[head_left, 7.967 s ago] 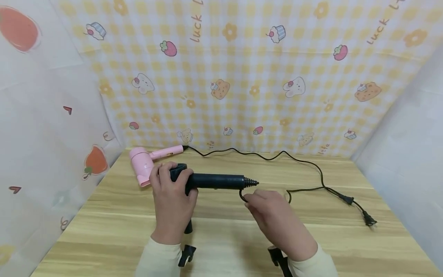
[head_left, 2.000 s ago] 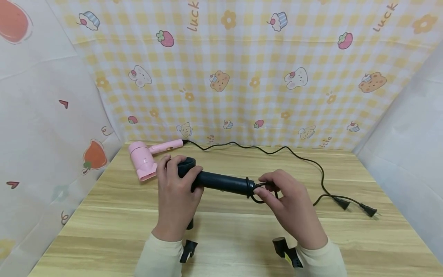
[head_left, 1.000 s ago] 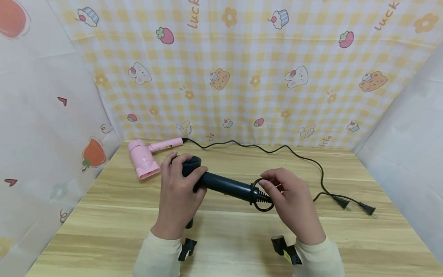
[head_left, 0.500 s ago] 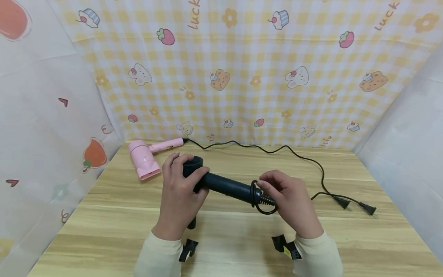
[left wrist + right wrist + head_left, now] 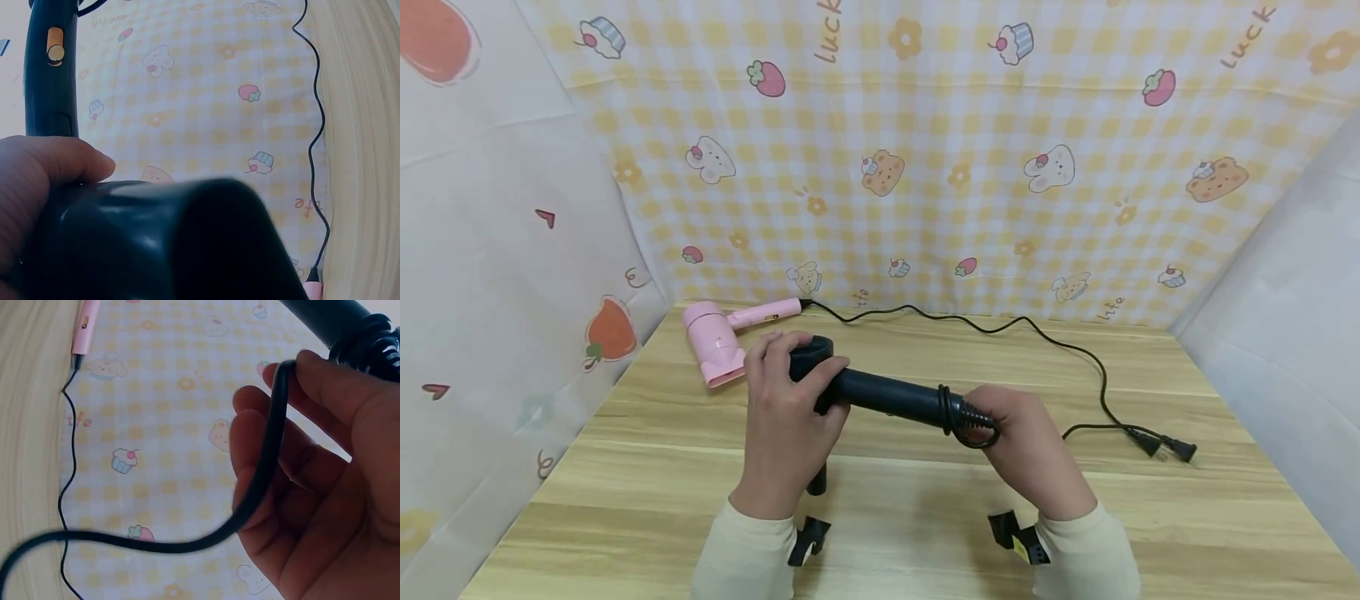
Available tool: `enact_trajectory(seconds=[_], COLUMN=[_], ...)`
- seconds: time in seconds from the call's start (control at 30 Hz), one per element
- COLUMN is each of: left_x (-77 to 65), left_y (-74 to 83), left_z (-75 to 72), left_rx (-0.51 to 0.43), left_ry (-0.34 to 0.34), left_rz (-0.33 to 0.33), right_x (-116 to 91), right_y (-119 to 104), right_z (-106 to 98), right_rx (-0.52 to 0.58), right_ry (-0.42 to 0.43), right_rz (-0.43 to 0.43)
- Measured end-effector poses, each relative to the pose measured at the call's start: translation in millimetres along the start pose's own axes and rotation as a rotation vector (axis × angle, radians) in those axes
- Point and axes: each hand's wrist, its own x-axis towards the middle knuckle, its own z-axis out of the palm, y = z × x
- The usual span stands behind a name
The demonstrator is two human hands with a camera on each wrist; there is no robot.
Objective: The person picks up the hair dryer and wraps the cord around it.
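A dark hair dryer (image 5: 891, 397) is held over the table, its handle slanting down to the right. My left hand (image 5: 790, 408) grips it around the head, thumb near the handle joint. In the left wrist view, a gold switch (image 5: 55, 50) shows on the handle. Black power cord (image 5: 262, 456) winds around the handle's end by the ribbed strain relief (image 5: 976, 417), with a loop hanging below. Beside that end, my right hand (image 5: 1033, 450) pinches the cord between thumb and fingers, as the right wrist view shows; its fingertips are hidden in the head view.
A pink hair dryer (image 5: 713, 342) lies at the back left of the wooden table (image 5: 880, 517). Its thin black cord (image 5: 955, 317) runs along the back edge. Two plugs (image 5: 1182, 450) lie close together at the right. A patterned cloth (image 5: 910, 208) hangs behind.
Eight seconds ago the handle had no cord around it; loops now encircle its end. The right hand has swung the cord around and under. One plug has slid left; the pink dryer stays put.
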Motion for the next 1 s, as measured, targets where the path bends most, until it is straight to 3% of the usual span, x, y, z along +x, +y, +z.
enact_trajectory(seconds=[0.3,0.47,0.73,1.0], left_x=[-0.2,-0.4,-0.5,0.1], left_y=[-2.7,-3.7,-2.3,-1.4], left_z=[-1.4,-1.7,-0.7,0.4], left_rx=[0.007,0.003,0.025,0.07], left_ry=[0.014,0.017,0.033,0.04], left_rz=[-0.031,-0.049,-0.083,-0.073], right_x=[-2.0,-2.4,-4.9,-7.1], right_y=[-6.6,-9.6,-7.9,-9.8], right_z=[-2.2,-5.3,-8.7,-9.9], right_rx=[-0.038,-0.04,0.019,0.023], right_ry=[-0.184,-0.238,-0.305,-0.345], right_rz=[0.049,0.107,0.026,-0.059])
